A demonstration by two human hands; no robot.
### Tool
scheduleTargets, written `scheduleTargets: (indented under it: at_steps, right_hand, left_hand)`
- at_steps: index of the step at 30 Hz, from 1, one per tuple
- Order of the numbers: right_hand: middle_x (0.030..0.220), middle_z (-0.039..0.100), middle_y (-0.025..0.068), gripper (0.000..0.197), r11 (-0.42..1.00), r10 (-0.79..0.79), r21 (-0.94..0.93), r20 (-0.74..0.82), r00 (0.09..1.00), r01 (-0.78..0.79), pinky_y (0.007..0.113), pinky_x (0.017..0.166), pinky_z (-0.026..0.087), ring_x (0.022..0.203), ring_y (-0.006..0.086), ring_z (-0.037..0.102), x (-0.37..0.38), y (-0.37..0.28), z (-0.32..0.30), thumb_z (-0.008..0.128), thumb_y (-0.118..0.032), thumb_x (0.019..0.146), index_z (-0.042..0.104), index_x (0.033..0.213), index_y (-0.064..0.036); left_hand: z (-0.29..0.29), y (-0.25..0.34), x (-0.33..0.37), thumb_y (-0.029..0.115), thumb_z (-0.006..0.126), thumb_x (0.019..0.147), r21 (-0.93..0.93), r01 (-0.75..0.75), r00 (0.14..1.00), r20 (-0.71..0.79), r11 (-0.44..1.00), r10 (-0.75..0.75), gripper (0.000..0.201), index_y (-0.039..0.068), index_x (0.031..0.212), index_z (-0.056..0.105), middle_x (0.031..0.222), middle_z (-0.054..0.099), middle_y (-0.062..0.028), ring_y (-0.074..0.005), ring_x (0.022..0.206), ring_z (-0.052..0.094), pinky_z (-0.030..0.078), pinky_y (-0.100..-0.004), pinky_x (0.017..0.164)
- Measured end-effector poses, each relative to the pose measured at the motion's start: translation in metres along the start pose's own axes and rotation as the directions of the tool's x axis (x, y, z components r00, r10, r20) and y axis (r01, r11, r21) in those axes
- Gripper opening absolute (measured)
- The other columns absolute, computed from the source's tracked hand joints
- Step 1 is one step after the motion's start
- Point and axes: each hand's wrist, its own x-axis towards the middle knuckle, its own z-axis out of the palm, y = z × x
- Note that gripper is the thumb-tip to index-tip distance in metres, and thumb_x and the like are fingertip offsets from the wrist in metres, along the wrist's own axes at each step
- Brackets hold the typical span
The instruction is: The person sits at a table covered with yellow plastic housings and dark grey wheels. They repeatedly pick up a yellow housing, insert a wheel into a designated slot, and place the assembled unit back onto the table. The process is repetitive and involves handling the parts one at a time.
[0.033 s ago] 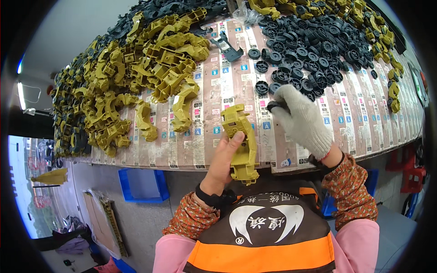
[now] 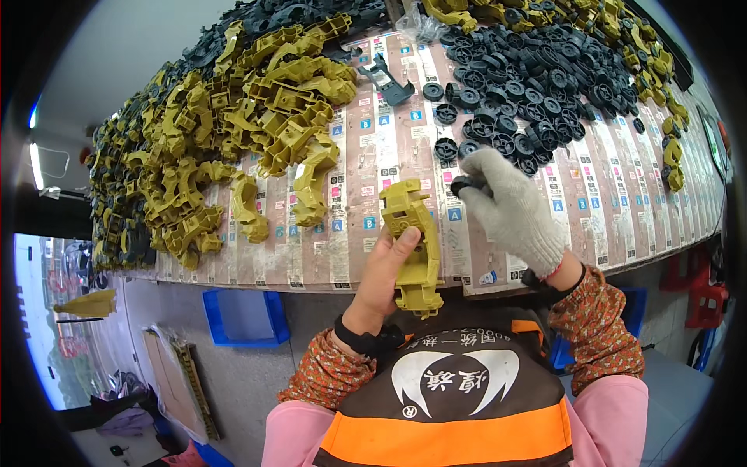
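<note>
My bare left hand is closed around a yellow plastic toy car body, its thumb pressed on the upper face, near the table's front edge. To the right of it, my right hand wears a pale knitted glove and pinches a small black toy wheel between thumb and fingers. The wheel is partly covered by the glove and stays apart from the car body. Just beyond the glove lies a heap of loose black wheels.
Yellow car bodies are piled at the left, with dark chassis parts behind. One dark chassis piece lies mid-table. More yellow bodies line the right side. A blue bin is below the table.
My right hand has shifted very slightly left with the wheel. The car body in my left hand has barely moved.
</note>
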Motion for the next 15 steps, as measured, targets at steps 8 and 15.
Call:
scheduleTargets:
  at_steps: [8, 15]
  right_hand:
    - [0.107, 0.074, 0.0198, 0.026, 0.927, 0.094, 0.359, 0.055, 0.994, -0.108, 0.041, 0.088, 0.057, 0.1, 0.0319, 0.074, -0.021, 0.001, 0.03, 0.066, -0.007, 0.098, 0.067, 0.123, 0.0009]
    - [0.107, 0.075, 0.018, 0.027, 0.836, 0.231, 0.487, 0.107, 0.967, -0.253, 0.038, 0.087, 0.059, 0.098, 0.0261, 0.075, -0.028, 0.004, 0.03, 0.061, -0.008, 0.101, 0.065, 0.125, 0.0045]
  left_hand:
    - [0.013, -0.011, -0.002, 0.026, 0.069, 0.108, 0.205, -0.115, 0.993, 0.054, 0.972, 0.106, 0.054, 0.006, 0.151, 0.043, 0.133, 0.063, -0.0068, -0.0157, 0.116, 0.066, 0.058, -0.0338, 0.097]
    - [0.012, -0.018, 0.004, 0.022, 0.07, 0.107, 0.31, -0.205, 0.979, 0.063, 0.928, 0.195, 0.058, 0.003, 0.152, 0.038, 0.135, 0.063, -0.0089, -0.0167, 0.121, 0.063, 0.053, -0.0339, 0.104]
